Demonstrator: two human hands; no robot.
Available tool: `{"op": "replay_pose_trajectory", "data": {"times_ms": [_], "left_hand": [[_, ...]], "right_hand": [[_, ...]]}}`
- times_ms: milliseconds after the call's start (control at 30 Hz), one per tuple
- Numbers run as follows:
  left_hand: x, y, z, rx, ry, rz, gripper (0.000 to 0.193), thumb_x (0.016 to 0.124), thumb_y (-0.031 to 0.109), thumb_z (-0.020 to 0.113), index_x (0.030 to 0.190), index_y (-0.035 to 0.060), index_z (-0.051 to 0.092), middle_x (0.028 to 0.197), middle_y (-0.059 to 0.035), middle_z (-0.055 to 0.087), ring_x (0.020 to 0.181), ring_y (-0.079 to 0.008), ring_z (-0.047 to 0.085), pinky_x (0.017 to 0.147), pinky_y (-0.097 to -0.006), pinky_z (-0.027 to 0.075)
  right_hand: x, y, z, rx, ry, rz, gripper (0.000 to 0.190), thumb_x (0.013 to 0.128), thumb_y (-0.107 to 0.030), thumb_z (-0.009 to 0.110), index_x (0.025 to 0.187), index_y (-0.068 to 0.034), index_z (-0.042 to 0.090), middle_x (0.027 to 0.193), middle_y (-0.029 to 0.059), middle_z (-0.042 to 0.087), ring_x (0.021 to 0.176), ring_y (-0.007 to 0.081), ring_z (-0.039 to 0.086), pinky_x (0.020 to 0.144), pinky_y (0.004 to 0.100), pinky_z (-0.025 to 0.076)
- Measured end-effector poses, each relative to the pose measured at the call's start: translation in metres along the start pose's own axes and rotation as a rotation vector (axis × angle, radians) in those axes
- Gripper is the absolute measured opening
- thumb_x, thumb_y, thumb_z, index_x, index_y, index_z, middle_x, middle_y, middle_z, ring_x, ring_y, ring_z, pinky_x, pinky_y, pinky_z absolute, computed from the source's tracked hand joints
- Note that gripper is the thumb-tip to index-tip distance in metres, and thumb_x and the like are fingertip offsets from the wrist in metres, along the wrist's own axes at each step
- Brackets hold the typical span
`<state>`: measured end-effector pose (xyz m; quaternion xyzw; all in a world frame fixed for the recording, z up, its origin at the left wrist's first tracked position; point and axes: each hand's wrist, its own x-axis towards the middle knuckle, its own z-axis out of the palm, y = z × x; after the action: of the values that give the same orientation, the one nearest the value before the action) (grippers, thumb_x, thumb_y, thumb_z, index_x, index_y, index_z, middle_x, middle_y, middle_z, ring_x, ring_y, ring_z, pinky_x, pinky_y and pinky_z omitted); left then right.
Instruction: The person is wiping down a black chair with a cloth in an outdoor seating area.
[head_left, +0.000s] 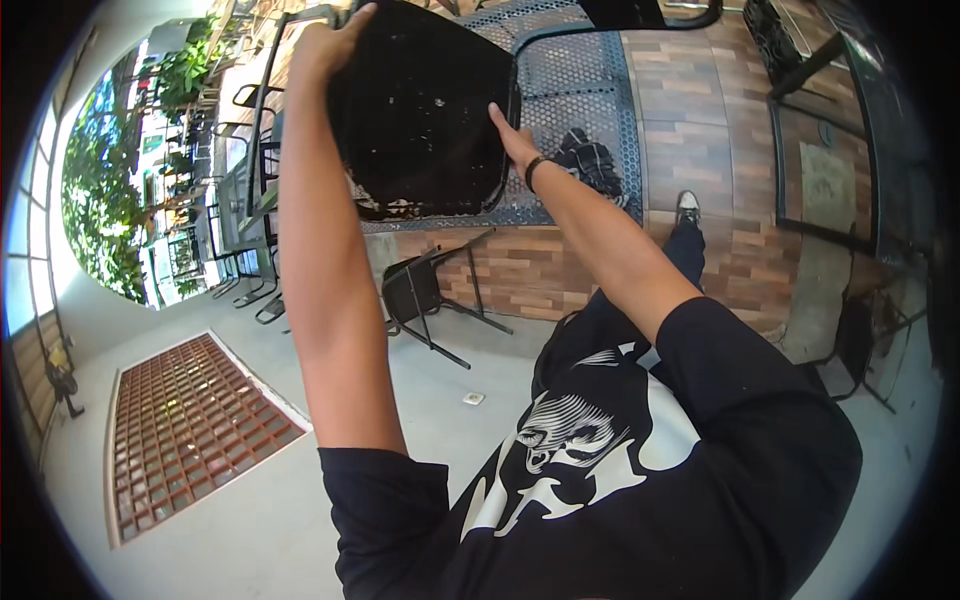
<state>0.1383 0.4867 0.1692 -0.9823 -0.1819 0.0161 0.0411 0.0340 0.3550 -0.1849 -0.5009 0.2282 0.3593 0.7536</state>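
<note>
A black metal-framed chair (427, 112) is raised in front of me, its dark panel scuffed and its paint chipped along the lower edge. My left hand (334, 41) grips the panel's upper left edge, thumb laid over the dark face. At the panel's right edge my right hand (514, 142) holds on, with its thumb on the face and other fingers mostly hidden. Behind and below the chair is a perforated metal table (577, 105). A dark plaid cloth (589, 161) lies on the table beside my right wrist.
Another black chair (420, 289) stands by the wood-patterned tiles (517, 270). To the right are a dark metal frame (825, 172) and a further chair (851, 341). More chairs and tables (247, 202) line the left side, near a brick lattice (202, 435) in the pale wall.
</note>
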Motion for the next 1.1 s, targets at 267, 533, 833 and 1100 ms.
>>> {"op": "replay_pose_trajectory", "data": {"times_ms": [267,533,833,1100], "left_hand": [[0.003,-0.018,-0.015,-0.007,0.108,-0.008,0.107,0.072,0.083,0.06,0.113,-0.0164,0.063,0.112,-0.0364,0.063,0.109,-0.0436,0.064,0.095,-0.046,0.05],[0.025,-0.014,-0.049,0.081,0.1,0.085,0.107,0.071,0.085,0.059,0.104,-0.0167,0.066,0.108,-0.0368,0.064,0.106,-0.0458,0.064,0.093,-0.0474,0.05],[0.022,-0.09,-0.142,-0.1,0.228,-0.007,0.105,0.071,0.084,0.062,0.109,-0.014,0.066,0.104,-0.029,0.069,0.098,-0.0364,0.068,0.087,-0.0419,0.052],[0.017,-0.164,-0.174,-0.812,0.149,-0.243,0.085,0.075,0.075,0.069,0.112,-0.002,0.07,0.098,-0.0133,0.073,0.083,-0.0204,0.068,0.082,-0.0345,0.053]], "right_hand": [[-0.032,-0.027,0.008,-0.051,0.053,-0.095,0.128,0.063,-0.083,0.068,0.135,0.019,0.043,0.143,0.0311,0.046,0.134,0.0374,0.047,0.112,0.038,0.036],[-0.026,-0.055,0.001,0.106,0.111,-0.162,0.104,0.07,-0.076,0.07,0.112,0.018,0.061,0.116,0.0235,0.066,0.109,0.0301,0.064,0.096,0.0363,0.047],[-0.081,-0.175,0.005,-0.004,-0.008,-0.555,0.073,0.074,-0.058,0.079,0.093,0.011,0.071,0.093,0.0164,0.073,0.079,0.0203,0.071,0.071,0.0332,0.056],[-0.14,-0.347,0.001,-0.4,-0.029,-1.018,0.084,0.068,-0.063,0.081,0.094,0.016,0.068,0.084,0.0187,0.072,0.069,0.0254,0.073,0.064,0.035,0.06]]}}
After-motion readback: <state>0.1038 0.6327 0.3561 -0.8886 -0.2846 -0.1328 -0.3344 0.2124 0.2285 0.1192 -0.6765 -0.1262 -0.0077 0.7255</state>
